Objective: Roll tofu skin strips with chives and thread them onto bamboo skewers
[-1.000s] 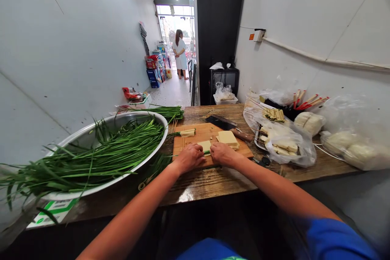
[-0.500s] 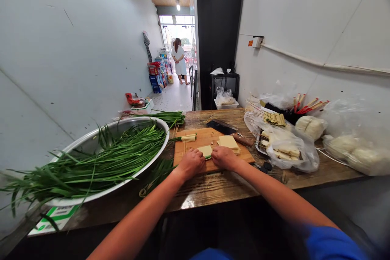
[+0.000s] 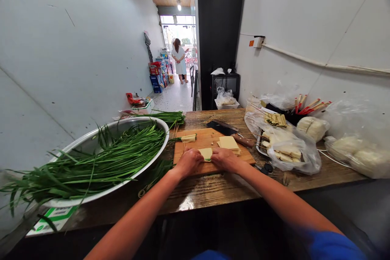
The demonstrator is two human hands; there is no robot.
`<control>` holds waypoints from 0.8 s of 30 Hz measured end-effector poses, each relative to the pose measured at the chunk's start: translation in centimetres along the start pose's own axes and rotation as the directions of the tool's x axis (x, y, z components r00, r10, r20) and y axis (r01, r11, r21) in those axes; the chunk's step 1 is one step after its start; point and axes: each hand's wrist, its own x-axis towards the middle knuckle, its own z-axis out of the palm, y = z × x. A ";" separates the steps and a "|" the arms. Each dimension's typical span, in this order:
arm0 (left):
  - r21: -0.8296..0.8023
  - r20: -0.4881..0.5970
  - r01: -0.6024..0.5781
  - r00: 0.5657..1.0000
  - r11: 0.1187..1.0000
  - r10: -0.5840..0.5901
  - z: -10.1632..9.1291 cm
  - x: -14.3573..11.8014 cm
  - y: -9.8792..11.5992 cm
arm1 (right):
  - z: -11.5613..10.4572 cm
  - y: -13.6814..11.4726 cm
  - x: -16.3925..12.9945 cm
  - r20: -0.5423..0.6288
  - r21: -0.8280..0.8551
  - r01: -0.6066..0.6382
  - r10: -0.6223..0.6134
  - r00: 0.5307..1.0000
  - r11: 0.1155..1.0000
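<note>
My left hand (image 3: pixel 188 160) and my right hand (image 3: pixel 224 158) rest side by side on a wooden cutting board (image 3: pixel 210 135), both pinching a pale tofu sheet (image 3: pixel 206 153) with a bit of green chive showing at its near edge. A stack of square tofu sheets (image 3: pixel 228 143) lies just beyond my right hand. A finished roll (image 3: pixel 188 137) with chives sticking out sits at the board's far left. A cleaver (image 3: pixel 227 128) lies along the board's far edge.
A big metal basin (image 3: pixel 91 142) full of long chives (image 3: pixel 100 158) fills the left of the wooden table (image 3: pixel 213 189). More chives (image 3: pixel 167 116) lie behind. Plastic bags (image 3: pixel 292 146) of food and skewers crowd the right. A person (image 3: pixel 178 59) stands far down the corridor.
My hands have closed in a little over the tofu sheet, covering more of the chive. The camera has tilted slightly; the person down the corridor has shifted a bit.
</note>
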 end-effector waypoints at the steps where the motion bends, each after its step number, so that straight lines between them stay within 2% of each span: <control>1: -0.027 0.001 -0.002 1.000 1.000 0.002 -0.1 -0.2 -0.2 | 0.1 -0.2 0.0 -0.010 0.000 0.020 -0.020 1.000 1.000; 5: -0.108 0.007 0.075 0.997 0.991 -0.075 -0.3 -0.4 -0.6 | 0.0 -0.8 -0.1 -0.004 0.067 -0.034 0.034 0.999 0.997; 8: -0.156 0.060 0.159 0.987 0.975 -0.151 -0.4 -0.1 -0.7 | -0.4 -1.1 -0.1 0.018 0.125 -0.090 0.089 0.996 0.988; 13: -0.164 0.131 0.205 0.974 0.965 -0.185 -0.7 0.4 -0.8 | -0.2 -2.2 -0.5 -0.170 0.040 -0.040 0.046 0.984 0.998; 15: -0.165 0.149 0.210 0.971 0.964 -0.186 -0.8 0.5 -0.8 | 0.3 -2.5 -0.7 -0.201 0.058 -0.028 0.039 0.979 0.998; 20: -0.160 0.169 0.252 0.960 0.954 -0.225 -1.0 0.5 -0.7 | 1.7 -2.0 -0.5 -0.178 0.326 -0.093 0.158 0.971 0.941; 24: -0.180 0.163 0.315 0.944 0.932 -0.287 -0.9 0.5 -0.6 | 1.6 -1.4 0.2 -0.082 0.466 -0.185 0.250 0.965 0.866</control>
